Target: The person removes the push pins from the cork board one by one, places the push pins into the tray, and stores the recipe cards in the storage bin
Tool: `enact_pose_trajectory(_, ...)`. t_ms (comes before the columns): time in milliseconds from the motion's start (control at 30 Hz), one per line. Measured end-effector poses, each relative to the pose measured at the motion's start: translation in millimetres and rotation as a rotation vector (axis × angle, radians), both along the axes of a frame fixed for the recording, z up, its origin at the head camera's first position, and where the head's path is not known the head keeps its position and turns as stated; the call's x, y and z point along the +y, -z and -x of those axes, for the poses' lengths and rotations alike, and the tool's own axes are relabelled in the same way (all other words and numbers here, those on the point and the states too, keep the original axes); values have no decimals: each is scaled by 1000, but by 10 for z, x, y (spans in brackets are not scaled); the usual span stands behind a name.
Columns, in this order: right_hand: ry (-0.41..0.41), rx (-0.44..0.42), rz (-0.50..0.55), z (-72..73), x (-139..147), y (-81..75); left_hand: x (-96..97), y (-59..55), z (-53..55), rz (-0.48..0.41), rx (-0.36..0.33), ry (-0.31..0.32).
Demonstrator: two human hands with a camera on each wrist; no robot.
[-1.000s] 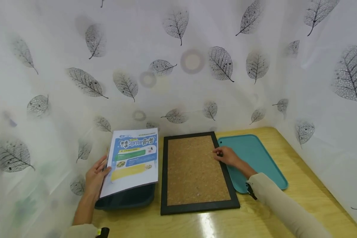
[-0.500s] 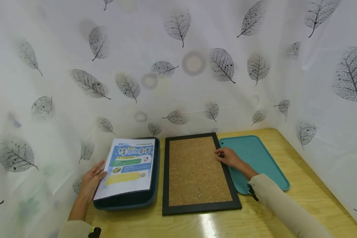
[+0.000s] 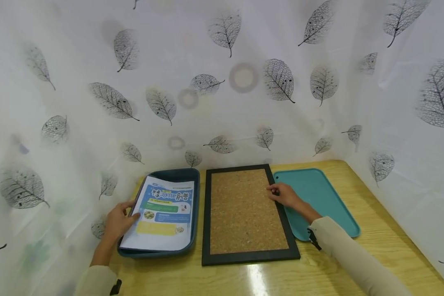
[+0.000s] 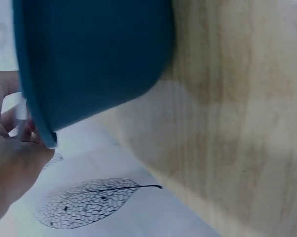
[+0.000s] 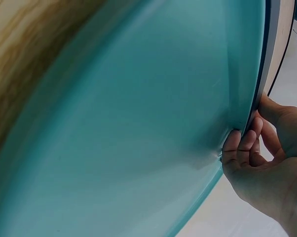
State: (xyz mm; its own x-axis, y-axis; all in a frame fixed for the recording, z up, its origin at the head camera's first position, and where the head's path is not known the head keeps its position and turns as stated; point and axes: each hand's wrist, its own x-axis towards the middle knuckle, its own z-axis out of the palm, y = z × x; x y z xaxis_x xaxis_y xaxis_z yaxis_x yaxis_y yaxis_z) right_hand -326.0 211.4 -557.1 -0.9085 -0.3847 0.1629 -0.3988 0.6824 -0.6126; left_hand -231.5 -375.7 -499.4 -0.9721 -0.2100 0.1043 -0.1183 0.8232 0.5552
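Note:
My left hand [image 3: 119,222] holds the left edge of a printed sheet [image 3: 163,242], thumb on the print and fingers behind the edge. The sheet lies over a dark blue basin [image 3: 195,205], its upper left corner leaning on the rim. In the left wrist view the left hand [image 4: 10,163] is beside the basin's rim [image 4: 32,98]. With curled fingers, my right hand [image 3: 285,195] grips the right side of a black-framed cork board [image 3: 246,213]. In the right wrist view that hand [image 5: 267,153] is at the board's edge, fingertips against the teal tray [image 5: 138,123].
The teal tray [image 3: 311,197] lies on the wooden table [image 3: 355,267], right of the board and close against it. A white curtain [image 3: 222,111] printed with leaves hangs behind and along both sides.
My left hand lowers the sheet into the basin; it now lies lower and flatter. The right hand, board and tray stay put. The view shifts slightly.

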Motion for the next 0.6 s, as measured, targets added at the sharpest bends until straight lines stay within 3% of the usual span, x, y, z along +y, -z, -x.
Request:
enact_pose_trajectory(200,12,-3,-9,5,24,-2,13,49,-4,41,-8,27)
enact_pose_trajectory(300,12,12,-15,26,37,3,32,19,13,55,44,27)
enact_pose_trajectory(467,9,30,-26,52,63,-35,172,-142,21,76,137,49)
enact_pose_trajectory(600,69,101,-25,62,140,-177,354,-308,11,161,262,137)
